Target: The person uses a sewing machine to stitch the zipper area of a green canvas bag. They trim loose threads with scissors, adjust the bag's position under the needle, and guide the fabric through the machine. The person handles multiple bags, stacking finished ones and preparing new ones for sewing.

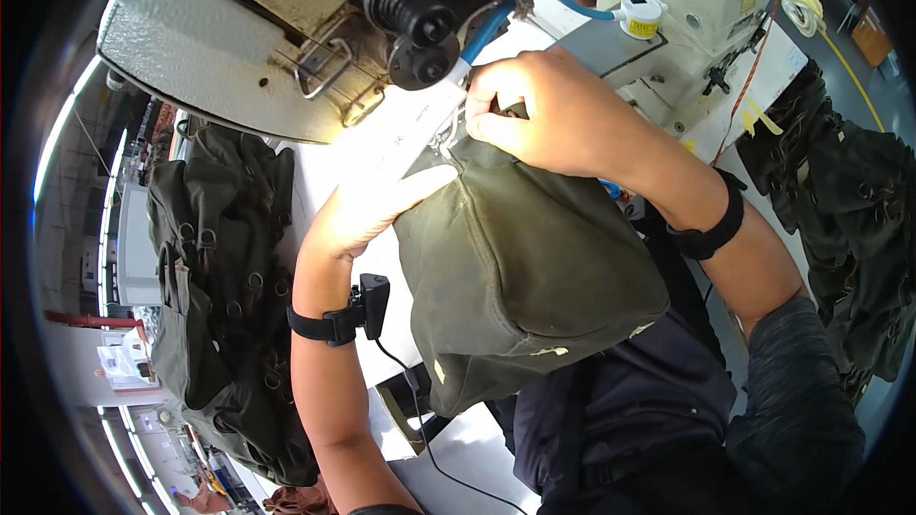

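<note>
An olive-green fabric bag (572,257) with a raised seam lies under the sewing machine's head (239,57), its bulk hanging toward my lap. My left hand (382,205) grips the bag's left edge, thumb stretched along the seam on top. The other left fingers are lost behind the cloth and in glare. With thumb and forefinger curled together, my right hand (549,114) pinches the bag's upper edge beside the presser foot (447,138). Small pale marks show along the bag's lower edge. The needle's tip cannot be made out.
Piled olive-green bags (224,277) with metal rings stand at the left. More bags (849,219) hang at the right. A white round container (640,16) sits on the machine bed. A black cable (434,448) runs from my left wrist strap (334,324).
</note>
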`<action>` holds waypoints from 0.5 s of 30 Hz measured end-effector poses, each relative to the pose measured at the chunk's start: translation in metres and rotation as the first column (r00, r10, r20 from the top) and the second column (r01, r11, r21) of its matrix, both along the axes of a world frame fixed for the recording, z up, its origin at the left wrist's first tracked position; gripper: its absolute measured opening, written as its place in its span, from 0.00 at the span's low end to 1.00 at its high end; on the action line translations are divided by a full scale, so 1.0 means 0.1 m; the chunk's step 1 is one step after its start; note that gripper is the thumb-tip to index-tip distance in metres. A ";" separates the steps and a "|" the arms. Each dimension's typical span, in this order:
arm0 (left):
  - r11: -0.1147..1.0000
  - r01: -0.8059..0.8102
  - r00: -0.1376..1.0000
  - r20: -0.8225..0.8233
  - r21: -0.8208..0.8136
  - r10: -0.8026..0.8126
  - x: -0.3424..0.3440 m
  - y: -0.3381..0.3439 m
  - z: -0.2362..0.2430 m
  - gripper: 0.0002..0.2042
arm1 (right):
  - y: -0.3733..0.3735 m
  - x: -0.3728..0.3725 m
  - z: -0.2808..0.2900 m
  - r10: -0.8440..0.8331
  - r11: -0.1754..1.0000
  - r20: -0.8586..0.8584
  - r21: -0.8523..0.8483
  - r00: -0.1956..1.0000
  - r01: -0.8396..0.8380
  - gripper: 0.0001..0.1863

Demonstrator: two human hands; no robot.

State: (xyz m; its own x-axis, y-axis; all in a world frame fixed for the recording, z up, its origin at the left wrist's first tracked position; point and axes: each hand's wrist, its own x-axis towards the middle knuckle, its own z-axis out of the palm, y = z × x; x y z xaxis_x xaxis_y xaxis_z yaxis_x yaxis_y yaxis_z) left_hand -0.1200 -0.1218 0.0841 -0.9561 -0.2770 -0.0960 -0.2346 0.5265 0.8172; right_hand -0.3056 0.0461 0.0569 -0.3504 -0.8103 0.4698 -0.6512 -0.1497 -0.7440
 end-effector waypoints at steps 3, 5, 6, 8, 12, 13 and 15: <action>0.998 -0.004 1.000 0.002 -0.063 0.004 0.02 -0.09 -0.09 0.10 | 0.01 -0.01 -0.01 0.002 1.000 0.009 0.012 1.000 -0.002 0.07; 0.998 -0.001 1.000 -0.007 -0.068 0.000 0.02 -0.11 -0.11 0.10 | 0.01 -0.01 -0.02 -0.007 1.000 0.000 -0.002 1.000 0.007 0.07; 0.997 0.001 1.000 -0.001 -0.076 -0.001 0.01 -0.11 -0.10 0.10 | 0.01 0.00 -0.02 -0.011 1.000 -0.019 -0.020 1.000 0.011 0.08; 0.989 0.032 0.999 -0.003 -0.142 -0.033 -0.02 -0.08 -0.04 0.10 | 0.01 0.01 -0.02 -0.028 0.999 -0.016 -0.016 0.999 0.027 0.08; 0.968 0.025 0.997 -0.070 -0.250 -0.043 -0.07 0.04 0.09 0.16 | 0.04 0.05 0.05 -0.047 0.996 0.023 0.079 0.999 0.045 0.09; 0.973 0.003 0.994 -0.103 -0.231 -0.028 -0.06 0.06 0.11 0.19 | 0.06 0.06 0.07 -0.054 0.994 0.025 0.096 0.998 0.051 0.09; 0.988 0.015 0.984 -0.175 -0.151 -0.042 -0.06 0.09 0.14 0.24 | 0.05 0.07 0.12 -0.039 0.995 0.010 0.098 0.999 0.038 0.08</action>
